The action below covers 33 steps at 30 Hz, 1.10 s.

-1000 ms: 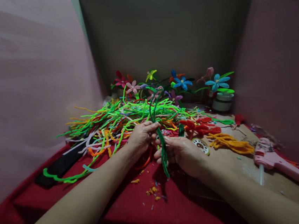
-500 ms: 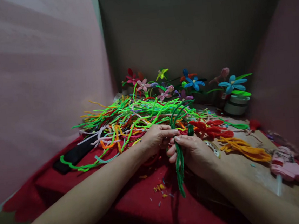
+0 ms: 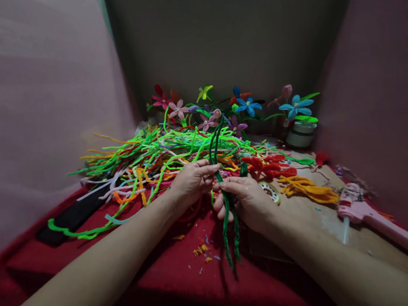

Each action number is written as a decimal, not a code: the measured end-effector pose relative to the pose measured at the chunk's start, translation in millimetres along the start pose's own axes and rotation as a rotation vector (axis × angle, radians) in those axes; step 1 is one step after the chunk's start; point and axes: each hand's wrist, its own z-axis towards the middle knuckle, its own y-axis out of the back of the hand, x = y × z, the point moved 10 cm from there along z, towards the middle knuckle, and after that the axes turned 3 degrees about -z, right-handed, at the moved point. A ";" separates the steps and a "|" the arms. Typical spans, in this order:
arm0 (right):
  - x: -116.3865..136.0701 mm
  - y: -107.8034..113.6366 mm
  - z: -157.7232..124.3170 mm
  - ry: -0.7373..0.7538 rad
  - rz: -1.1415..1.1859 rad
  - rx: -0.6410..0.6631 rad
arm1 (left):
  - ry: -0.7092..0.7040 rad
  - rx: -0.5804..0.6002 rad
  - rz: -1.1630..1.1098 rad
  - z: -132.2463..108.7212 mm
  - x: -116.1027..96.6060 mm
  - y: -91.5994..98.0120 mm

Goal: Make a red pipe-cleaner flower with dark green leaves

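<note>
Dark green pipe cleaners (image 3: 227, 235) run upright between my two hands, their tops looping above and their loose ends hanging below. My left hand (image 3: 195, 180) pinches them at mid-length with thumb and forefinger. Just below, my right hand (image 3: 242, 200) is closed on the same pipe cleaners, thumb against forefinger. A short dark green piece (image 3: 243, 169) sticks up behind the right hand; whether it is held there I cannot tell. Behind the hands spreads a large heap of bright pipe cleaners (image 3: 188, 142), mostly lime green.
A pink glue gun (image 3: 361, 210) lies at right on cardboard, near orange pipe cleaners (image 3: 310, 191), red looped pieces (image 3: 270, 166) and a tape roll (image 3: 270, 192). Fuzzy flowers (image 3: 247, 105) and a small pot (image 3: 300, 134) stand at the back. Scraps (image 3: 201, 250) dot the red cloth (image 3: 172, 276).
The view has shifted, so everything sits further left and slightly higher. The lower ends of the green pipe cleaners have spread apart. Both hands keep their pinch.
</note>
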 end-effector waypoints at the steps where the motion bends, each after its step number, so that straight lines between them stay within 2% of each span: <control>1: 0.5 -0.5 0.5 0.008 0.021 0.011 | 0.008 0.018 0.011 -0.2 0.9 -1.7; 6: 1.8 -1.1 3.4 0.046 0.078 0.043 | 0.000 0.044 0.024 -1.4 1.0 -4.4; 16: -0.3 5.9 4.3 0.037 0.046 -0.032 | -0.006 0.032 0.038 -0.3 -0.6 -1.8; 21: -0.8 -2.7 4.5 0.058 0.103 0.041 | -0.019 0.033 0.124 -6.3 -4.0 -8.2; 26: -7.1 -3.4 -1.5 -0.039 0.007 -0.005 | -0.093 -0.017 0.174 -6.8 -18.8 -4.1; 33: -12.7 -4.7 -4.7 -0.080 -0.101 -0.034 | -0.341 -0.180 0.327 -3.5 -55.8 21.3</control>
